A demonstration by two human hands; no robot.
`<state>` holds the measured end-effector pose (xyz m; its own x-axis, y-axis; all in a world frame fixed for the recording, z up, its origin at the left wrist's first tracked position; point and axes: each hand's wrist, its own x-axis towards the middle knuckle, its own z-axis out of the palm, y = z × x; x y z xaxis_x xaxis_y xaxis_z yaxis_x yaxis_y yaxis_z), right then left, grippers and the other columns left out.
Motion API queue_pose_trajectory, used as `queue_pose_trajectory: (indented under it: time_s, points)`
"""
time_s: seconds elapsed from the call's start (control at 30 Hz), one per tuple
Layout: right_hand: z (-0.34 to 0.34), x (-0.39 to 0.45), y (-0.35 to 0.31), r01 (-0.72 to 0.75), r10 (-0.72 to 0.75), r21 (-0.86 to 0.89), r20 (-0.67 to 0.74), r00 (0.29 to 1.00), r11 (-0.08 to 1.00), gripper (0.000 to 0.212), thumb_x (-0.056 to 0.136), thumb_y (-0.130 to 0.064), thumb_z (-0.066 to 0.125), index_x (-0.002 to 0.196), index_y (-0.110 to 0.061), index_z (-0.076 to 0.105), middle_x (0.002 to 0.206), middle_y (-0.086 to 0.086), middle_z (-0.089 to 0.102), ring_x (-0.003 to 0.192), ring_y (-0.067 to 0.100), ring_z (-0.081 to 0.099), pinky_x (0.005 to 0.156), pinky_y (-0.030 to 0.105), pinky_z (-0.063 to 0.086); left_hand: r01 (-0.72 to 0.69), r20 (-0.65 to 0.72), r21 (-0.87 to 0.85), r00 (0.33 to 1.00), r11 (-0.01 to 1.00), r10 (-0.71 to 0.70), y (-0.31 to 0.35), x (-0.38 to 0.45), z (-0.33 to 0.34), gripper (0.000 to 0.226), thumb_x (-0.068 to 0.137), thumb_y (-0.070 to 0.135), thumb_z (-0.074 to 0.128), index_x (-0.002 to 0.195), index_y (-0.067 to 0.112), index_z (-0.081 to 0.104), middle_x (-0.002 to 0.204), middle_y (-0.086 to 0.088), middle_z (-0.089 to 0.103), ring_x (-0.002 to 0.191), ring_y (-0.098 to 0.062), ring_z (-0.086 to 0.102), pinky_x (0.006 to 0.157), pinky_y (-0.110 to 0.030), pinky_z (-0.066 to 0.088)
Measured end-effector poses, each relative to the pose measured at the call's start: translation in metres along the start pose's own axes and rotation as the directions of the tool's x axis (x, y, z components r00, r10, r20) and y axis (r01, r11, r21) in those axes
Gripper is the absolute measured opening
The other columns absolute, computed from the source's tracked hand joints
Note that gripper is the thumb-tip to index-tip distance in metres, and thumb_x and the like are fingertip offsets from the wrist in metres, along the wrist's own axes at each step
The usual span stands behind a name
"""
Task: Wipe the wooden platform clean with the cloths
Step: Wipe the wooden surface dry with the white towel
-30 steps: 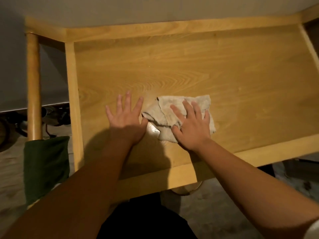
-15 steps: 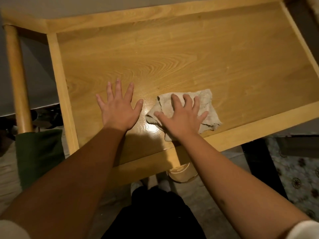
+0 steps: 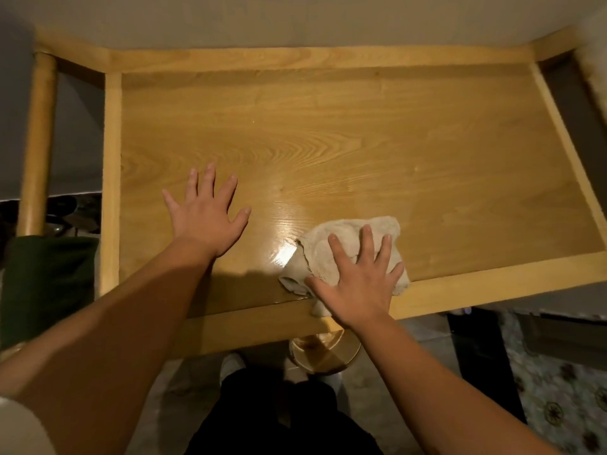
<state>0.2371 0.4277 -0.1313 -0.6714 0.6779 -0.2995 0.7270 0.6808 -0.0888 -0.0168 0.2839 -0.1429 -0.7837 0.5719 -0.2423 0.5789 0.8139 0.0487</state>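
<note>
My right hand [image 3: 359, 284] lay flat with its fingers straight and spread, pressing down on the beige cloth [image 3: 331, 254]; nothing was pinched or curled around. The cloth sat crumpled under my palm at the near edge of the wooden platform [image 3: 361, 142], one corner of it lapping onto the raised front rail [image 3: 476, 287]. My left hand [image 3: 207, 215] rested bare on the wood to the left, fingers splayed and straight, holding nothing, apart from the cloth. Between my hands a glossy patch [image 3: 289, 231] caught the light. The board showed pale grain, framed by raised rails on all sides, with a round wooden post [image 3: 37, 142] at the far left. A dark green fabric [image 3: 46, 284] hung beside that post. Below the front rail I saw a round gold-coloured dish [image 3: 325, 351] on the floor, and patterned flooring [image 3: 565, 389] to the right.
</note>
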Motion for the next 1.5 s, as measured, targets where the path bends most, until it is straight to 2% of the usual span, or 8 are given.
queue_pose_trajectory:
  time_s: [0.1,0.2,0.43,0.53,0.7,0.9,1.27,1.5]
  points:
    - [-0.002,0.004,0.004,0.031,-0.031,0.003,0.051,0.998,1.0,0.096,0.066,-0.101,0.009,0.149,-0.053,0.002,0.166,0.002,-0.005,0.145,0.038,-0.027,0.105,0.072,-0.006,0.06,0.007,-0.065,0.998,0.996,-0.059,0.039,0.005,-0.011,0.075,0.082,0.077,0.027,0.145,0.039,0.037,0.166,-0.012,0.015,0.153,-0.035,0.007,0.108,-0.078,0.007]
    - [-0.003,0.009,0.004,0.048,-0.05,0.024,0.074,0.996,0.999,0.095,0.067,-0.099,0.008,0.149,-0.052,0.003,0.166,0.0,-0.003,0.145,0.036,-0.028,0.105,0.072,-0.005,-0.074,0.045,-0.024,0.996,0.997,0.076,0.085,0.002,-0.002,0.078,0.084,0.08,0.016,0.154,0.047,0.01,0.169,-0.007,-0.004,0.153,-0.034,-0.007,0.109,-0.078,0.006]
    - [0.0,0.026,0.002,0.128,-0.126,0.032,-0.074,0.989,0.991,0.079,0.076,-0.091,0.024,0.143,-0.05,0.032,0.158,0.007,0.032,0.147,0.045,0.011,0.1,0.077,0.015,-0.053,-0.043,-0.082,0.998,0.995,0.049,0.087,0.004,0.019,0.072,0.089,0.076,0.015,0.154,0.048,0.004,0.169,-0.002,-0.003,0.154,-0.03,-0.006,0.113,-0.072,0.0]
    - [-0.007,0.063,-0.006,0.108,-0.104,0.062,-0.071,0.992,0.992,0.078,0.076,-0.089,0.03,0.144,-0.051,0.027,0.159,0.005,0.029,0.148,0.043,0.006,0.1,0.077,0.013,-0.044,-0.002,-0.067,0.999,0.997,0.044,0.087,0.009,0.019,0.069,0.089,0.074,0.013,0.153,0.05,0.005,0.168,-0.001,-0.004,0.154,-0.03,-0.005,0.113,-0.071,0.0]
    - [-0.024,0.15,-0.027,0.126,-0.126,0.035,-0.022,0.992,0.991,0.082,0.075,-0.088,0.024,0.147,-0.05,0.012,0.164,0.0,0.014,0.149,0.037,-0.01,0.103,0.075,0.0,-0.088,-0.084,-0.051,0.993,0.995,0.084,0.085,0.006,0.02,0.066,0.089,0.062,0.034,0.151,0.042,0.028,0.164,-0.012,0.024,0.148,-0.039,0.025,0.105,-0.076,0.02]
    - [-0.044,0.241,-0.062,0.134,-0.131,0.031,-0.073,0.989,0.991,0.082,0.076,-0.086,0.02,0.149,-0.049,0.018,0.164,0.002,0.013,0.149,0.039,-0.008,0.104,0.076,0.0,-0.046,-0.039,-0.096,0.998,0.994,0.043,0.087,0.007,0.015,0.07,0.091,0.068,0.025,0.155,0.041,0.017,0.168,-0.008,0.012,0.153,-0.034,0.011,0.111,-0.072,0.007]
    - [-0.079,0.379,-0.123,0.131,-0.122,0.047,-0.154,0.98,0.99,0.086,0.074,-0.085,0.012,0.15,-0.046,0.021,0.165,0.005,0.012,0.15,0.041,-0.001,0.104,0.076,0.001,-0.037,-0.095,-0.119,0.995,0.992,0.026,0.088,0.006,0.017,0.072,0.088,0.068,0.039,0.153,0.042,0.023,0.168,-0.008,0.012,0.153,-0.034,0.012,0.111,-0.073,0.009]
    - [-0.089,0.401,-0.133,0.166,-0.151,0.064,-0.198,0.969,0.984,0.083,0.077,-0.08,0.019,0.15,-0.041,0.022,0.164,0.011,0.012,0.149,0.044,0.0,0.105,0.074,0.0,-0.03,-0.124,-0.11,0.992,0.993,0.016,0.089,0.003,0.019,0.072,0.087,0.068,0.042,0.153,0.042,0.027,0.167,-0.008,0.017,0.153,-0.033,0.013,0.112,-0.072,0.01]
